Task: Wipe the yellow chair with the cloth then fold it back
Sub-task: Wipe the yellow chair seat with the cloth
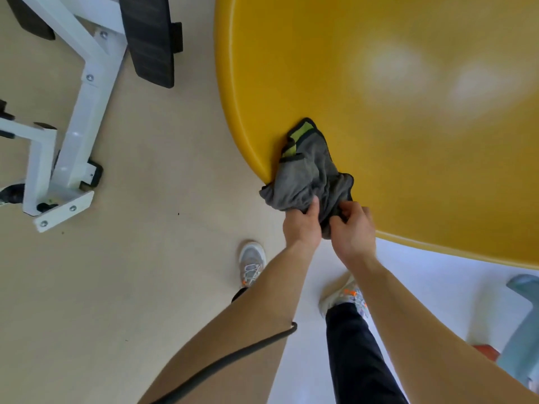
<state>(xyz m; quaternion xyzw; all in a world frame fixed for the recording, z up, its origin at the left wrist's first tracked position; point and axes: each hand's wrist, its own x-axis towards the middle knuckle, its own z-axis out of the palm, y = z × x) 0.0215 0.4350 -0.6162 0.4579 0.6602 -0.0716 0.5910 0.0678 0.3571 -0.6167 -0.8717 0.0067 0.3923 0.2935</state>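
The yellow chair [393, 112] fills the upper right, its glossy seat curving down to a rounded front edge. A crumpled grey cloth [309, 176] with a green patch and black trim lies bunched on that front edge, partly hanging over it. My left hand [302, 225] pinches the cloth's near left part between thumb and fingers. Beside it, my right hand [354, 228] grips the near right part of the same cloth. The two hands almost touch, just below the seat's rim.
A white metal frame [75, 132] with black pads stands on the beige floor at the upper left. My two feet in pale sneakers [250, 263] stand below the hands. A grey-green object [522, 330] sits at the lower right, on a white floor area.
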